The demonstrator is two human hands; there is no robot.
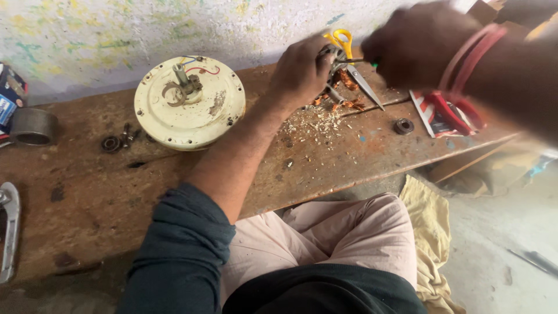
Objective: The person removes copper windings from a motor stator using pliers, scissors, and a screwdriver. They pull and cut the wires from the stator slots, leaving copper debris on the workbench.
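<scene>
A long, rusty brown workbench runs across the view, set against a pale, flaking wall. The person sits behind it, with light trousers and a dark rolled sleeve showing at the lower edge.

On the bench, left of centre, lies a round cream fan motor housing, flat side up, with a short shaft and a few thin wires at its middle. Left of it sit a small dark bearing and some loose screws, and farther left a grey metal ring near the edge of the view.

The left hand reaches over the bench to the right of the housing. Its fingers are closed around a small metal part with copper winding, which rests at the back of the bench, well right of the housing. Pale shavings lie scattered just in front of it.

The right hand, blurred, is raised close to the camera with red bands at the wrist. It is closed around a thin tool whose tip points at the wound part; what kind of tool it is cannot be told.

Yellow-handled scissors lie behind the part, blades pointing toward the bench's front right. A second bearing sits apart on the right, next to red-handled pliers.
</scene>
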